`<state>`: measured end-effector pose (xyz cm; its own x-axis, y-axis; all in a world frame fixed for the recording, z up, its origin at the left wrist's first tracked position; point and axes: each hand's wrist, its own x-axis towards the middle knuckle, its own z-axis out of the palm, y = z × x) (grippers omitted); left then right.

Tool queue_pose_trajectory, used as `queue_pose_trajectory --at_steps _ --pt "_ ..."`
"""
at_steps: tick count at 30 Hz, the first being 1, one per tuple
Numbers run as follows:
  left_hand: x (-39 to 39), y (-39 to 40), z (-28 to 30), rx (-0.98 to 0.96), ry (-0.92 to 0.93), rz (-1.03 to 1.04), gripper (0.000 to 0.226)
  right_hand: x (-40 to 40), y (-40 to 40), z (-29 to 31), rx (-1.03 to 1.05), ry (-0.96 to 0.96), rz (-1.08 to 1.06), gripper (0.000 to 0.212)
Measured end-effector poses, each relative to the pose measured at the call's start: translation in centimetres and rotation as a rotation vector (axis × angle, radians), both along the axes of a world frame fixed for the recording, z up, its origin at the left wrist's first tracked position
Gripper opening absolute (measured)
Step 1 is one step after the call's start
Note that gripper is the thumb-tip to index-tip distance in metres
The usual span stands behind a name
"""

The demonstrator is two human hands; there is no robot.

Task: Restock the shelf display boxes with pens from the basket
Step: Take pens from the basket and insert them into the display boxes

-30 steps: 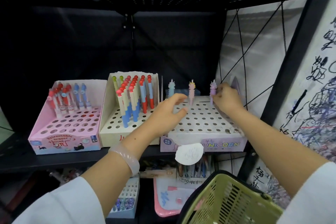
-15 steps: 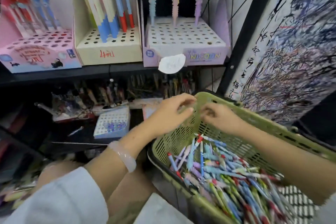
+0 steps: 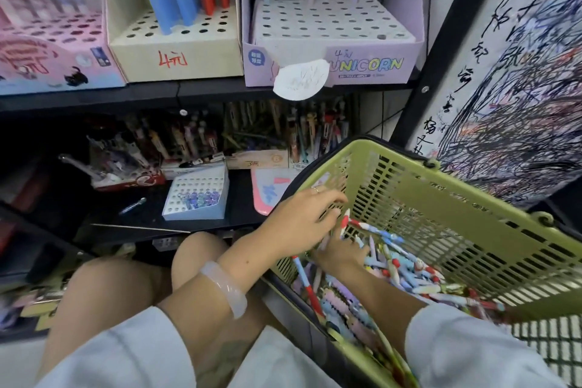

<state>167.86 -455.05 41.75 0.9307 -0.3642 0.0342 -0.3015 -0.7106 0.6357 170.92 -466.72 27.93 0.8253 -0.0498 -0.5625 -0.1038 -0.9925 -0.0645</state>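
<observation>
A green plastic basket (image 3: 466, 198) stands at the lower right, holding a heap of loose pens (image 3: 409, 271) in several colours. My left hand (image 3: 299, 220) reaches over its near rim with fingers loosely stretched, holding nothing I can see. My right hand (image 3: 341, 253) is down in the pile, partly under the left hand; a white pen with a red tip (image 3: 346, 218) sticks up beside its thumb. Above, on the shelf, the lilac unicorn box (image 3: 333, 28) has three pens in its back row. The cream box (image 3: 176, 41) and the pink box (image 3: 50, 47) hold more.
A white paper tag (image 3: 299, 79) hangs from the unicorn box's front. The lower shelf holds a small white box of pens (image 3: 196, 195), a loose pen (image 3: 132, 205) and crowded display boxes behind. A black shelf post (image 3: 441, 50) and a scribbled board (image 3: 519, 88) stand right. My knees (image 3: 132, 287) are below.
My view has dropped from the shelf to the basket. Both hands left the unicorn box, came down to the basket rim, and now reach into the pens.
</observation>
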Motion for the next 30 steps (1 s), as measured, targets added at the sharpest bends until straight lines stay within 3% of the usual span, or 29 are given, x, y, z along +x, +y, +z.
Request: queue_pose_trajectory --at_steps 4,9,13,19,25,28,30 --pt "0.1 -0.2 -0.1 -0.028 0.017 0.01 0.03 0.6 0.8 -0.9 0.056 0.003 -0.015 0.095" --pt "0.0 -0.7 0.1 -0.075 0.032 -0.001 0.032 -0.3 0.2 -1.7 0.315 0.042 -0.091 0.102" --pt "0.1 -0.7 0.2 -0.086 0.038 0.006 0.03 -0.2 0.0 -1.6 0.406 0.032 -0.19 0.103" --pt "0.1 -0.4 0.3 -0.12 0.044 0.022 0.028 0.3 -2.3 -0.3 0.609 0.022 -0.165 0.085" --pt "0.3 -0.5 0.1 -0.271 0.07 0.067 0.026 0.2 -4.9 4.9 0.943 -0.09 -0.133 0.059" --pt "0.5 -0.9 0.4 -0.422 0.187 0.162 0.026 -0.1 -6.1 9.8 1.094 -0.153 -0.065 0.05" --pt "0.5 -1.5 1.0 -0.53 0.325 0.263 0.014 -0.3 -6.5 12.7 1.258 -0.082 -0.1 0.054"
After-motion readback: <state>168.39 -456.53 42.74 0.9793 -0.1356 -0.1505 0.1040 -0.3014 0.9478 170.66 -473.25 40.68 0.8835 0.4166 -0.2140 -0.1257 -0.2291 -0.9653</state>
